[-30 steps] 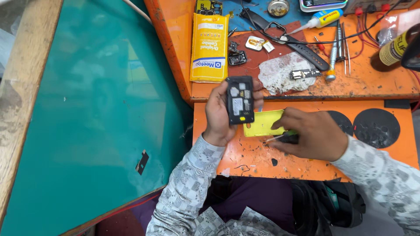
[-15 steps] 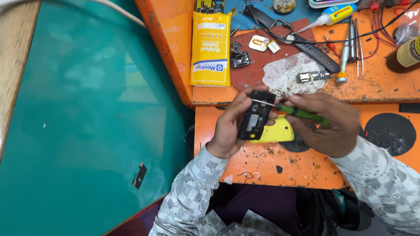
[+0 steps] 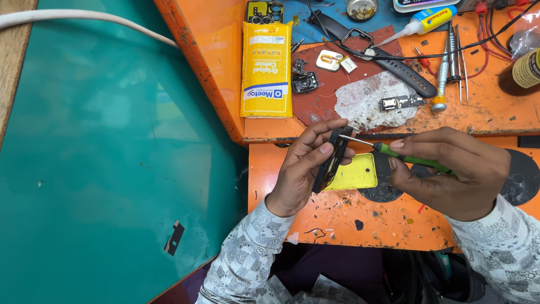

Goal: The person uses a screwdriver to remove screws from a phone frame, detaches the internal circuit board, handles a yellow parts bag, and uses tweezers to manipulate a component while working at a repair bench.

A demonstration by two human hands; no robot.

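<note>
A white cable is running across the far left corner, above the teal floor, where a small dark scrap is lying near the person's left elbow. To the right, the orange workbench is carrying a yellow pouch lying flat at its left end, with a black camera-frame part just beyond it.

The left hand is gripping a small black phone body, held on edge and tilted, thumb pressed on the near face and fingers curled round the back. It is hovering just above the lower orange shelf, partly in front of a yellow rectangular piece that is lying flat there.

Right of the pouch, small dark parts and a white square component are sitting on a red mat, beside a torn white sheet bearing a small circuit board. A black watch strap is stretching diagonally behind them, and a glue bottle with a yellow body is lying at the far edge.

The right hand is pinching a green-handled screwdriver between thumb and fingers, its metal tip meeting the top edge of the phone body. Further right, a slim silver screwdriver and tweezers are lying on the bench, and a brown bottle is standing at the right edge.
</note>
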